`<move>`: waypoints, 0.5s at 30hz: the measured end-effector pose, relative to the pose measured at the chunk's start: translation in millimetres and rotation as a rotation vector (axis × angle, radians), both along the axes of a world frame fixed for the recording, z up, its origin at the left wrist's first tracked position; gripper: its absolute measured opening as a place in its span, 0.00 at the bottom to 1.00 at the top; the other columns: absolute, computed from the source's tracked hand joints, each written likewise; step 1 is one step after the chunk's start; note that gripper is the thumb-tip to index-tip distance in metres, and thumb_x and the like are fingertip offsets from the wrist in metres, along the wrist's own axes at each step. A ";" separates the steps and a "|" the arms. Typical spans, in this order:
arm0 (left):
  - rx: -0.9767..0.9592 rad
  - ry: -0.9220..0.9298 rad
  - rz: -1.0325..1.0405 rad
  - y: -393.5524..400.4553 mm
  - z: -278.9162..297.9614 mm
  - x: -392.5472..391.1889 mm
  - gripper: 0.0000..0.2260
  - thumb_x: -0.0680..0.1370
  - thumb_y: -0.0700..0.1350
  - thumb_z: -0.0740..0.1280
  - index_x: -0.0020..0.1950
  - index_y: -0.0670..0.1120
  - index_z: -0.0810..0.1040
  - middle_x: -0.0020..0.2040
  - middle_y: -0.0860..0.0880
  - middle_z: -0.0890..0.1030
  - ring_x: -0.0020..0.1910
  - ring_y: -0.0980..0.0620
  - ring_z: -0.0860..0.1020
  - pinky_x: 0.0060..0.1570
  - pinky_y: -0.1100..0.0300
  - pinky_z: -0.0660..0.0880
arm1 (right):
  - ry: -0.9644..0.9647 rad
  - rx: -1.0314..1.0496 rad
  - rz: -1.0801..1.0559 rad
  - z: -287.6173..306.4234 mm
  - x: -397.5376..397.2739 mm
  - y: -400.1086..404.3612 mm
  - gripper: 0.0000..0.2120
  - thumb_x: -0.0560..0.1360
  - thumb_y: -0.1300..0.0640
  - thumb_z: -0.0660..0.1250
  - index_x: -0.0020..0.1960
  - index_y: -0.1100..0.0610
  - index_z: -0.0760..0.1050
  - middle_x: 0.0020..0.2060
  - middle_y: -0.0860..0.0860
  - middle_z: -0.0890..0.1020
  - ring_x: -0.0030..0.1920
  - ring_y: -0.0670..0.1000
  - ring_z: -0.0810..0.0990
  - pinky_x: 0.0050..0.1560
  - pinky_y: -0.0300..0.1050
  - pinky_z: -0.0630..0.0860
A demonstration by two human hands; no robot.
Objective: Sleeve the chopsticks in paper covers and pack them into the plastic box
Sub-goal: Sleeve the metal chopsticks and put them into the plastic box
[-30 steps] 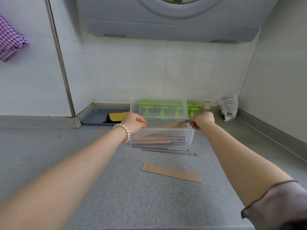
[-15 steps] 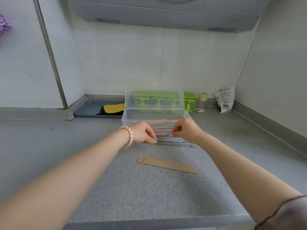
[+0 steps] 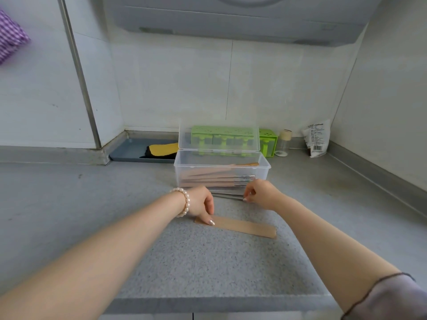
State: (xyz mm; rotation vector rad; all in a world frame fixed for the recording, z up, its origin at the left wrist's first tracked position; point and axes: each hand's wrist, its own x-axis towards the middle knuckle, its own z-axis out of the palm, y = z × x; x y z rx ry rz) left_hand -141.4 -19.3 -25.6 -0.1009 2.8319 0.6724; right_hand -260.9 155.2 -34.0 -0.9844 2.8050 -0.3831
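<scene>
A clear plastic box (image 3: 182,172) stands on the grey counter with its lid up, holding several chopsticks in brown paper sleeves (image 3: 212,179). Two bare metal chopsticks (image 3: 227,195) lie just in front of it. A flat brown paper sleeve (image 3: 247,227) lies nearer to me. My left hand (image 3: 201,202) presses a fingertip on the sleeve's left end. My right hand (image 3: 261,194) pinches the right end of the bare chopsticks on the counter.
Behind the box stand a green holder (image 3: 268,140), a small clear bottle (image 3: 283,143) and a white packet (image 3: 316,139). A blue tray (image 3: 129,150) with a yellow and black cloth sits back left. Walls close in at the back and right; the counter edge is near me.
Both hands left the box and came down toward me. The left hand now touches the paper sleeve; the right hand has closed on the bare chopsticks.
</scene>
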 end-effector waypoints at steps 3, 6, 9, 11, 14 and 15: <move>0.027 0.019 0.028 0.9 -0.8 2.5 0.10 0.67 0.44 0.76 0.45 0.45 0.79 0.42 0.51 0.78 0.41 0.55 0.75 0.48 0.61 0.74 | -0.006 -0.087 -0.009 1.6 4.3 1.8 0.07 0.76 0.59 0.64 0.51 0.62 0.76 0.47 0.55 0.78 0.45 0.51 0.72 0.46 0.41 0.68; 0.084 0.079 0.070 1.5 -1.8 4.1 0.08 0.68 0.43 0.76 0.43 0.45 0.78 0.38 0.53 0.77 0.41 0.55 0.74 0.43 0.64 0.73 | -0.083 -0.230 -0.017 10.0 9.5 6.2 0.03 0.78 0.61 0.60 0.46 0.59 0.71 0.40 0.54 0.79 0.40 0.52 0.74 0.45 0.46 0.71; 0.152 0.159 0.123 2.1 3.7 6.5 0.08 0.69 0.41 0.75 0.45 0.43 0.80 0.36 0.54 0.76 0.39 0.55 0.74 0.39 0.67 0.72 | -0.160 -0.327 -0.014 19.9 19.6 9.7 0.06 0.78 0.55 0.61 0.47 0.57 0.69 0.35 0.49 0.74 0.38 0.51 0.71 0.41 0.44 0.69; 0.175 0.198 0.151 2.5 8.8 9.9 0.06 0.69 0.41 0.75 0.44 0.44 0.81 0.35 0.54 0.77 0.38 0.57 0.74 0.42 0.65 0.74 | -0.195 -0.341 -0.003 25.7 29.0 11.9 0.12 0.73 0.49 0.68 0.47 0.56 0.72 0.34 0.48 0.72 0.36 0.49 0.70 0.36 0.40 0.65; 0.190 0.219 0.166 1.4 13.9 16.2 0.04 0.70 0.41 0.74 0.41 0.45 0.81 0.36 0.53 0.79 0.40 0.55 0.77 0.49 0.60 0.76 | -0.126 -0.256 -0.004 30.1 35.3 14.1 0.12 0.69 0.49 0.74 0.44 0.56 0.77 0.30 0.47 0.68 0.31 0.45 0.66 0.31 0.37 0.61; 0.189 0.223 0.167 0.7 15.8 18.8 0.04 0.70 0.41 0.74 0.41 0.44 0.81 0.37 0.53 0.79 0.41 0.55 0.77 0.50 0.60 0.77 | -0.120 -0.237 -0.016 31.6 35.7 15.4 0.10 0.68 0.51 0.74 0.42 0.56 0.77 0.29 0.47 0.68 0.31 0.45 0.65 0.31 0.37 0.61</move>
